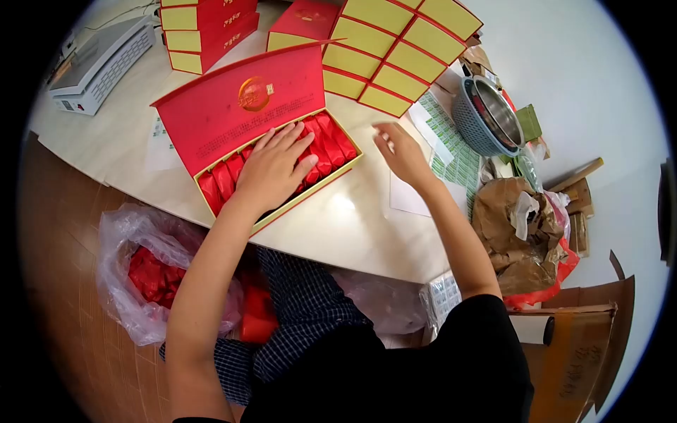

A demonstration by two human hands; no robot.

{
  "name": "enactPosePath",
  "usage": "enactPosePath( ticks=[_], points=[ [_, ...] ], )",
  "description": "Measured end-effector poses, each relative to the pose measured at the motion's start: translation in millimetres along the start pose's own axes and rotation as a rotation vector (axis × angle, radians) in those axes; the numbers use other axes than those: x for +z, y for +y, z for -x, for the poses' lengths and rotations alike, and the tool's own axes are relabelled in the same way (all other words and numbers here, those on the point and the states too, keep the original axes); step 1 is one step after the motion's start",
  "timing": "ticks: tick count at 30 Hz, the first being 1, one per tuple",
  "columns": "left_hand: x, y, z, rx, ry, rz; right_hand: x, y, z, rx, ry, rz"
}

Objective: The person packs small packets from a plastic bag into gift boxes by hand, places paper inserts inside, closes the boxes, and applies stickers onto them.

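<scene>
A red and yellow gift box stands on the table with its printed lid raised. Shiny red packets fill it in a row. My left hand lies flat on top of them, fingers spread, covering the middle ones. Over the table to the right of the box is my right hand. Its fingers are loosely bent with the thumb apart, and nothing shows in them.
Stacked red and yellow boxes stand behind, with a shorter stack left of them. A scale sits at far left. Right are label sheets, a blue basket and brown paper. Below hangs a plastic bag of red packets.
</scene>
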State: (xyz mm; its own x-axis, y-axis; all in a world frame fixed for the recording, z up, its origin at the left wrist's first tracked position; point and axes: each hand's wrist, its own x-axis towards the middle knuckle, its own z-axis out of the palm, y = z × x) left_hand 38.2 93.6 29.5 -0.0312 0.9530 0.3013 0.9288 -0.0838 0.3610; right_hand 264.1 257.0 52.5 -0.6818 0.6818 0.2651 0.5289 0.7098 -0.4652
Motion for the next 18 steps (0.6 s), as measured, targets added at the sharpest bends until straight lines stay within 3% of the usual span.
enactPosePath(
  ticks=[2,5,9,13,18],
  points=[
    [2.3,0.2,-0.1,-0.012,0.035,0.063,-22.4,27.1,35.1,-0.094,-0.09,0.213],
    [-1.6,1.0,-0.9,-0.042,0.022,0.129,-48.3,47.8,72.6,0.022,-0.193,0.313],
    [1.7,-3.7,-1.4,-0.04,0.084,0.228,-43.9,78.6,88.3,0.038,-0.147,0.312],
    [1.5,-6.1,0.4,-0.064,0.161,0.368,-6.6,96.7,78.0,0.029,0.078,0.234],
    [0.8,-7.9,-0.1,-0.067,0.2,0.407,17.8,104.5,72.8,0.021,0.392,0.384]
  ],
)
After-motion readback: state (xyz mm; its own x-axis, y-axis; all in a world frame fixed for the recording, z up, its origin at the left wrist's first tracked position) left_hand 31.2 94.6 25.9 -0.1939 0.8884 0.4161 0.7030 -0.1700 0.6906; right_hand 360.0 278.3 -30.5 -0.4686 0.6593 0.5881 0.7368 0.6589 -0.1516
